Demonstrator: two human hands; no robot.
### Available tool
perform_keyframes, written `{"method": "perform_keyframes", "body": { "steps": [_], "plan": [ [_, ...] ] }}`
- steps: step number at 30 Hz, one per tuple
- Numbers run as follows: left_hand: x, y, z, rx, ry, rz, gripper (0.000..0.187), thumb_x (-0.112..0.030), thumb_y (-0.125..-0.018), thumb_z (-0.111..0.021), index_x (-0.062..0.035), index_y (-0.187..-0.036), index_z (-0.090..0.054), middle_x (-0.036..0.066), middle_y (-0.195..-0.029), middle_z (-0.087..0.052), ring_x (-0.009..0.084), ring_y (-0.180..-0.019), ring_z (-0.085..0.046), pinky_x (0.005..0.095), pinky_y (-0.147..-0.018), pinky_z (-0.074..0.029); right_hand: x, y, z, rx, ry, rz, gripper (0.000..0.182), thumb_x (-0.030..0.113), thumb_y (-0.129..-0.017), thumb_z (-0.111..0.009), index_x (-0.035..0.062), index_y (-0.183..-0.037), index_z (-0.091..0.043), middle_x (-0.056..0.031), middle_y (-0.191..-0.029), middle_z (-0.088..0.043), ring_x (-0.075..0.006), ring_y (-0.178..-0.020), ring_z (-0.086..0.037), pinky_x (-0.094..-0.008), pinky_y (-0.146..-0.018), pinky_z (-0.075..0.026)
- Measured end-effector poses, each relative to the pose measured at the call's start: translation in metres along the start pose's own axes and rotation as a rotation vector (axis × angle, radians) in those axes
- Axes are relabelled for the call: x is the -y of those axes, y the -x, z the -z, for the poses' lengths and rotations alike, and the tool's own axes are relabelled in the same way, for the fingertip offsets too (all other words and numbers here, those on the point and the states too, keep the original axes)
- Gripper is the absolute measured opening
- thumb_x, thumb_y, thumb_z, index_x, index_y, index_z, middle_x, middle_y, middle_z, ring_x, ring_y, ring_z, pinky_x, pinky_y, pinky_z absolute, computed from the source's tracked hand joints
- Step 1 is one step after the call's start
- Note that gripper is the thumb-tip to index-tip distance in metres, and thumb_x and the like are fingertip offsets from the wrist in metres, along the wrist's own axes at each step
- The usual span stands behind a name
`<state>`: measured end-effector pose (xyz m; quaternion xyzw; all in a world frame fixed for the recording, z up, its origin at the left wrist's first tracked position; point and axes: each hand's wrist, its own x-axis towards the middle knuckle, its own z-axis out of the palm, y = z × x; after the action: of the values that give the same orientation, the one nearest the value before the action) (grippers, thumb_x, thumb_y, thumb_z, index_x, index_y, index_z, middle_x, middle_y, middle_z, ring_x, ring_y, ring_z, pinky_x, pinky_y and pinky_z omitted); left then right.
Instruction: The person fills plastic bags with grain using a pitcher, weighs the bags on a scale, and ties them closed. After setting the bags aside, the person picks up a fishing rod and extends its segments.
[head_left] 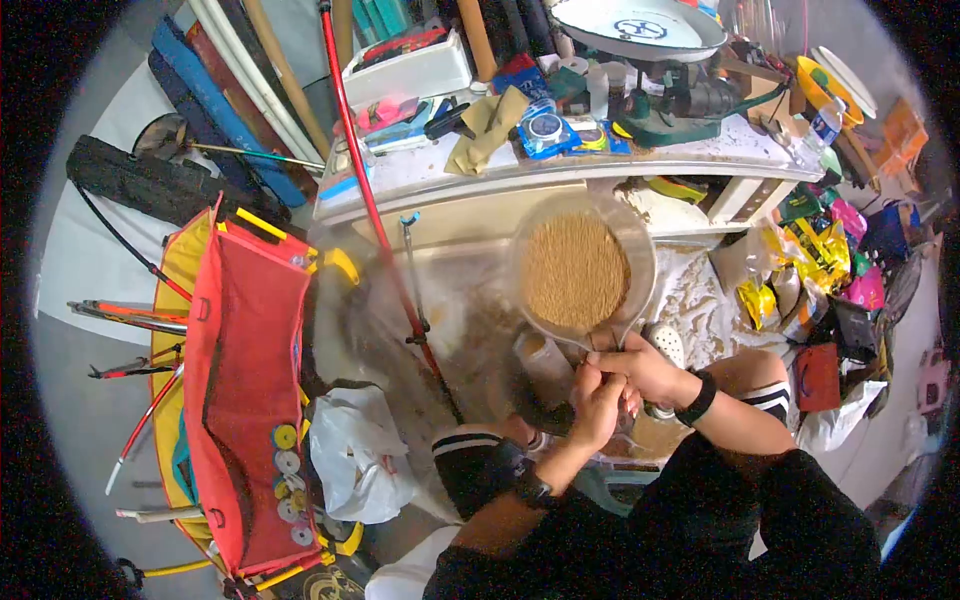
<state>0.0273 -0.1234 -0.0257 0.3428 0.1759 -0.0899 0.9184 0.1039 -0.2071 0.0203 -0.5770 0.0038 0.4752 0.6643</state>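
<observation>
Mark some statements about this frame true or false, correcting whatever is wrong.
1. The left hand and right hand meet at the near side of the round container. True.
2. The round container is empty. False: tan granules lie in it.
3. A white plastic bag is beside the red bag. True.
4. The red bag stands to the person's right. False: it stands to the left.
5. The white dish is above the tabletop. True.
</observation>
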Motion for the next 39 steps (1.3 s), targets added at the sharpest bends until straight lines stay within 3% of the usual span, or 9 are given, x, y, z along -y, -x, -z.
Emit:
{"method": "perform_keyframes", "body": {
  "steps": [4, 9, 14, 18, 20, 23, 30, 36, 39],
  "plan": [
    [-0.008, -0.009, 0.0, 0.137, -0.318, -0.3, 0.007, -0.015, -0.094, -0.042, -0.0094, -0.089, -0.039, 0.0, -0.064, -0.041, 0.013, -0.052, -0.045, 0.0289, -0.047, -0.041, 0.012, -0.002, 0.002, 0.144, 0.074, 0.153, 0.019, 0.022, -0.089, -0.055, 0.0052, -0.097, -0.053, -0.0008, -0.059, -0.055, -0.0065, -0.035, -0.047, -0.0203, -0.026, -0.038],
    [-0.007, -0.008, -0.003, -0.078, 0.07, 0.04, 0.006, -0.014, -0.091, -0.045, -0.0108, -0.091, -0.04, 0.001, -0.064, -0.042, 0.0135, -0.053, -0.045, 0.03, -0.048, -0.042, 0.007, -0.007, 0.005, -0.014, -0.039, -0.169, 0.018, 0.018, -0.088, -0.055, 0.0037, -0.097, -0.054, -0.0027, -0.06, -0.057, -0.0068, -0.033, -0.044, -0.0218, -0.025, -0.036],
    [-0.006, 0.002, -0.008, -0.021, 0.005, 0.002, 0.005, -0.003, -0.088, -0.041, -0.007, -0.09, -0.039, 0.001, -0.063, -0.042, 0.0121, -0.051, -0.044, 0.0287, -0.046, -0.041, 0.006, 0.004, 0.0, 0.025, -0.02, -0.013, 0.017, 0.019, -0.089, -0.054, 0.0034, -0.097, -0.054, -0.0019, -0.061, -0.056, -0.0063, -0.034, -0.045, -0.0213, -0.027, -0.037],
    [-0.007, -0.009, -0.002, 0.123, -0.241, -0.251, 0.009, -0.003, -0.089, -0.042, -0.0056, -0.097, -0.039, 0.001, -0.064, -0.041, 0.0101, -0.051, -0.043, 0.0258, -0.047, -0.041, 0.012, 0.003, 0.001, 0.119, 0.056, 0.129, 0.02, 0.023, -0.091, -0.052, 0.0043, -0.099, -0.052, -0.002, -0.063, -0.057, -0.0051, -0.035, -0.046, -0.0178, -0.029, -0.038],
    [-0.007, -0.009, -0.001, 0.087, -0.191, -0.17, 0.009, -0.016, -0.094, -0.043, -0.0104, -0.099, -0.039, 0.001, -0.065, -0.041, 0.0127, -0.054, -0.044, 0.0291, -0.049, -0.042, 0.007, -0.004, 0.004, 0.119, -0.08, 0.039, 0.019, 0.021, -0.091, -0.051, 0.0046, -0.099, -0.052, -0.0019, -0.062, -0.057, -0.0058, -0.034, -0.046, -0.0181, -0.028, -0.037],
    [-0.003, -0.011, -0.002, -0.094, 0.038, 0.06, 0.007, -0.013, -0.093, -0.043, -0.0112, -0.097, -0.038, 0.001, -0.065, -0.042, 0.0137, -0.054, -0.046, 0.0297, -0.048, -0.043, -0.004, -0.013, 0.015, 0.055, -0.052, -0.18, 0.018, 0.019, -0.09, -0.052, 0.0044, -0.1, -0.052, -0.0026, -0.063, -0.057, -0.007, -0.032, -0.045, -0.0194, -0.026, -0.037],
    [0.005, -0.014, 0.01, 0.143, -0.361, -0.26, 0.014, -0.011, -0.092, -0.043, -0.0094, -0.103, -0.036, 0.003, -0.065, -0.044, 0.0147, -0.054, -0.047, 0.0304, -0.05, -0.044, 0.0, -0.003, 0.012, 0.137, -0.09, 0.068, 0.02, 0.02, -0.09, -0.053, 0.0034, -0.101, -0.05, -0.0038, -0.064, -0.058, -0.0083, -0.033, -0.049, -0.019, -0.028, -0.043],
    [-0.006, -0.025, 0.004, 0.086, -0.219, -0.047, 0.018, -0.018, -0.092, -0.046, -0.0052, -0.104, -0.042, 0.006, -0.068, -0.051, 0.018, -0.057, -0.052, 0.0315, -0.053, -0.046, -0.013, -0.015, 0.027, 0.069, -0.151, 0.035, 0.028, 0.024, -0.091, -0.05, -0.0006, -0.1, -0.06, -0.004, -0.067, -0.061, -0.0065, -0.034, -0.049, -0.0192, -0.028, -0.04],
    [-0.004, -0.017, 0.004, 0.184, -0.346, -0.041, 0.029, -0.023, -0.09, -0.05, -0.0033, -0.111, -0.044, 0.006, -0.079, -0.055, 0.017, -0.068, -0.057, 0.0314, -0.06, -0.049, -0.033, -0.014, 0.045, 0.099, -0.223, -0.106, 0.032, 0.02, -0.091, -0.047, -0.0033, -0.111, -0.055, -0.0092, -0.086, -0.064, -0.0083, -0.045, -0.054, -0.0184, -0.033, -0.041]
  ]
}}
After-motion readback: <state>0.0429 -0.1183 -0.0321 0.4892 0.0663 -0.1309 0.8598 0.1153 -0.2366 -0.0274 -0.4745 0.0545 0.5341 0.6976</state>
